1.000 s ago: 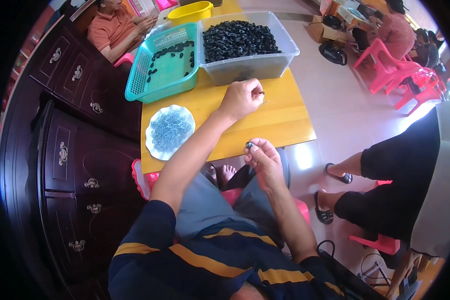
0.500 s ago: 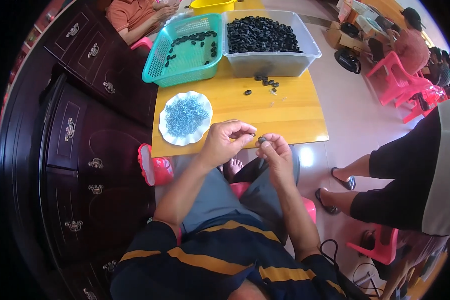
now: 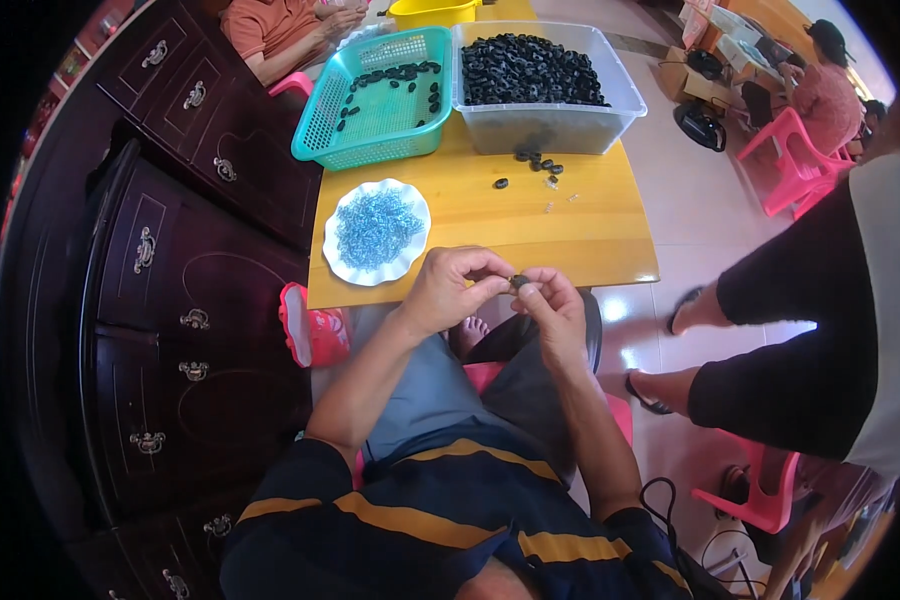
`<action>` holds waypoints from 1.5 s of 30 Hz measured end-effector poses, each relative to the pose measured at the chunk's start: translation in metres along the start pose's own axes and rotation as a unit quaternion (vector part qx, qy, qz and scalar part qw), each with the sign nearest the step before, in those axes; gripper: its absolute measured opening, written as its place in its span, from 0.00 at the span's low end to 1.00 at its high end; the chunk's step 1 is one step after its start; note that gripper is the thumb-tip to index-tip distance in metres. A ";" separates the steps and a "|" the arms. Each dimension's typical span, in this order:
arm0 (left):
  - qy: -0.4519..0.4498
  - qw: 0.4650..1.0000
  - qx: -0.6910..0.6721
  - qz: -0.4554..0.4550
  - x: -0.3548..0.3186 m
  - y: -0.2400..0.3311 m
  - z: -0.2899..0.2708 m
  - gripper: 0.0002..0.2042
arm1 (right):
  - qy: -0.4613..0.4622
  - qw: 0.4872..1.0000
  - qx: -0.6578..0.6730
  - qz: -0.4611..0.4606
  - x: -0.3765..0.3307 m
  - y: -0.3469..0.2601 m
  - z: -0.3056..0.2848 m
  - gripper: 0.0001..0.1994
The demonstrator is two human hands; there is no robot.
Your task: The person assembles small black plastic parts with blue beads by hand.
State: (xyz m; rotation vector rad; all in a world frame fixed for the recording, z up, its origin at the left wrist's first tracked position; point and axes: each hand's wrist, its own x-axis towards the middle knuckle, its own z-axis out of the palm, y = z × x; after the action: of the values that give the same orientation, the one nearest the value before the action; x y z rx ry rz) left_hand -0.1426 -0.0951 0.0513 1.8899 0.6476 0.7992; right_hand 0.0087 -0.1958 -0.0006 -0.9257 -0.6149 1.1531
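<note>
A: What occupies the left of the scene?

B: A dark wooden cabinet (image 3: 240, 295) with metal handles. Next, on the yellow wooden counter (image 3: 600, 235), a green basket (image 3: 370, 157) contains scattered black pieces; nearer the seated person, a white scalloped plate (image 3: 367, 277) bears a heap of small, clear bluish parts (image 3: 376, 229).

A: And the hands?

B: The left hand (image 3: 444, 290) has thumb and forefinger closed together at the side of a small black piece (image 3: 520, 283); whether they pinch anything tiny, I cannot tell. The right hand's (image 3: 558, 315) fingers grip that piece, just off the counter's near edge, above the lap.

A: Farther right?

B: Loose black pieces (image 3: 536, 165) lie before a translucent tub (image 3: 550, 132) filled with similar ones. Someone in black trousers (image 3: 785, 385) stands at far right.
</note>
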 end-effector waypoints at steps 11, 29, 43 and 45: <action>-0.025 0.997 0.067 0.014 0.004 0.009 -0.003 0.04 | 0.007 0.998 -0.061 -0.033 0.000 0.007 -0.004 0.08; -0.073 0.992 0.098 -0.023 0.011 0.025 -0.008 0.04 | -0.008 0.991 -0.118 -0.064 -0.004 0.005 -0.003 0.06; -0.216 0.966 0.131 0.051 0.036 0.025 -0.021 0.07 | -0.022 1.000 0.013 0.001 -0.004 0.010 -0.002 0.06; -0.192 0.976 0.085 0.058 0.038 0.021 -0.019 0.12 | -0.025 0.999 0.034 0.002 -0.002 0.008 -0.002 0.06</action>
State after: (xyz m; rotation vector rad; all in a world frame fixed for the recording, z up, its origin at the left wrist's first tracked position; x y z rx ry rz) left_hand -0.1303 -0.0664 0.0863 2.1777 0.3744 0.4375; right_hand 0.0059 -0.1972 -0.0087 -0.8425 -0.6108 1.1973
